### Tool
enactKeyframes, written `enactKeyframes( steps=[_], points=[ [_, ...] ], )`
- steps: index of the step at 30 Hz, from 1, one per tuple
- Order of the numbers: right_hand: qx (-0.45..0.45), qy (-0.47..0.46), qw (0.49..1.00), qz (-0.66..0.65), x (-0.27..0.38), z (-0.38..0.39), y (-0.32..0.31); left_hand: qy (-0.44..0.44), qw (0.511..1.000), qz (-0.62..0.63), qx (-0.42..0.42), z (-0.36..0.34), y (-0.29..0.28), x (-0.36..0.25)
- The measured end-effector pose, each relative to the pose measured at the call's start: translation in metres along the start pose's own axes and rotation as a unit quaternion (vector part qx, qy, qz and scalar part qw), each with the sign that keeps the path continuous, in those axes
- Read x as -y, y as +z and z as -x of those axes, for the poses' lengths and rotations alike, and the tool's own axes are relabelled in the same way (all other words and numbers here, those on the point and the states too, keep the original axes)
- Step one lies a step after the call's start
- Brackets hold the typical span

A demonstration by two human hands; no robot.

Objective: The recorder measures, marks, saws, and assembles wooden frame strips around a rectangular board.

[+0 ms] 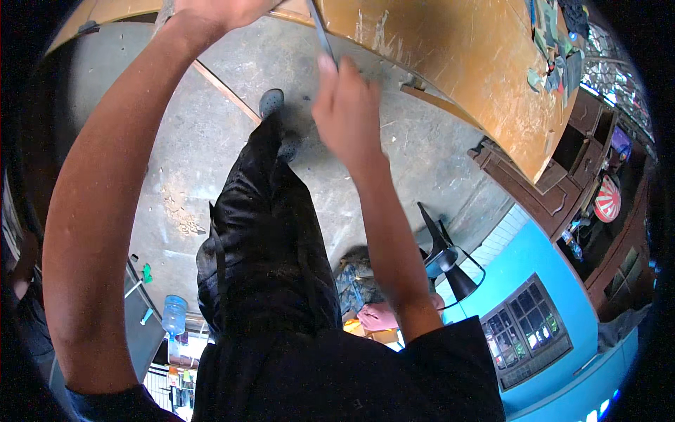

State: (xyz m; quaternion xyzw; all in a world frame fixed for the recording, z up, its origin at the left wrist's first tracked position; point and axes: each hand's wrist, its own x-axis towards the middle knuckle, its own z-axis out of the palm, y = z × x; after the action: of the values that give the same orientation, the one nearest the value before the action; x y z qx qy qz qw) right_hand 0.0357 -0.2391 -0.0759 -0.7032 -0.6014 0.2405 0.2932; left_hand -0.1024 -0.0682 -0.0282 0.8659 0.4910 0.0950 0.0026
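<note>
At the top edge my left hand (221, 8) reaches over the near side of a worn yellow-brown wooden tabletop (450, 49). Its fingers are cut off by the frame, so I cannot see what they grip. My right hand (348, 112), slightly blurred, is closed around the lower end of a long thin grey metal tool (320, 32). The tool's far end passes out of view beside a pale strip of wood (292, 10) near my left hand. Whether the tool is a file or a blade does not show.
A wooden bar (226, 93) runs below the table's left part. Dark carved furniture (531, 179) stands at the right, near a black chair-like object (443, 257). Camouflage cloth (552, 46) lies on the tabletop. A blue water jug (174, 314) is at lower left.
</note>
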Motion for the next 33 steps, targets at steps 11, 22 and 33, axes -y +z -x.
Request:
enactKeyframes(
  steps=[11,22,33],
  points=[
    [0.004,-0.003,1.000,-0.001,0.007,-0.001,0.006,-0.001,1.000,-0.014,0.010,0.004,-0.001,0.006],
    [0.036,0.033,0.999,-0.005,0.006,0.012,-0.003,-0.012,1.000,0.012,0.007,0.001,-0.005,0.009],
    [0.052,0.022,0.998,0.020,0.004,0.011,-0.005,-0.009,1.000,0.012,-0.006,0.003,0.005,0.006]
  ],
)
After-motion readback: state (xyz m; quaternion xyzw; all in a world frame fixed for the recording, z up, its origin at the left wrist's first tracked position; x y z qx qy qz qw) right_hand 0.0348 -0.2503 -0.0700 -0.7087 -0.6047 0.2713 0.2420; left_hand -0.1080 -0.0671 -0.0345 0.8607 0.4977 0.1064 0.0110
